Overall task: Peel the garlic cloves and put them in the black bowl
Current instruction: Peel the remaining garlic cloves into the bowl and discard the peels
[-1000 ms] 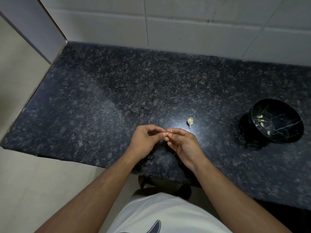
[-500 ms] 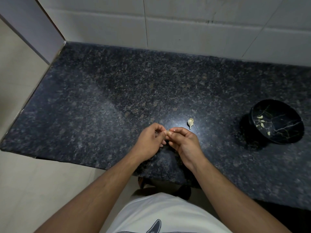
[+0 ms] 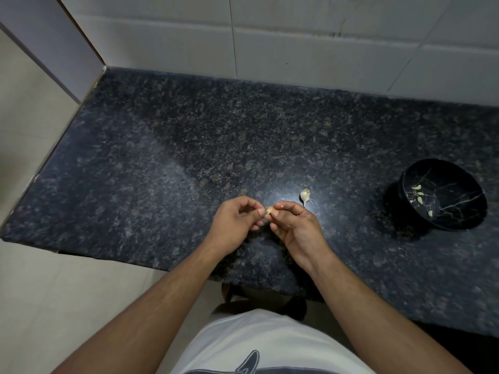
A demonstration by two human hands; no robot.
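granite counter (image 3: 167, 163): loose clove (image 3: 305, 196) nr black bowl (image 3: 415, 225).

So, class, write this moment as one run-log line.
stage: peeling | left hand and right hand: pinch garlic clove | counter: one loose clove | black bowl: some peeled cloves

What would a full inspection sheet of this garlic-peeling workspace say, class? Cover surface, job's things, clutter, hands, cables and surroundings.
Surface: dark speckled stone counter.
Job's things: one clove pinched between both hands; another clove lying on the counter beyond them; black bowl at right holding several peeled cloves.
Clutter: nothing seen.
Hands: left hand and right hand both pinch the clove.
Cables: nothing seen.
Surroundings: white tiled wall behind; pale floor at left.
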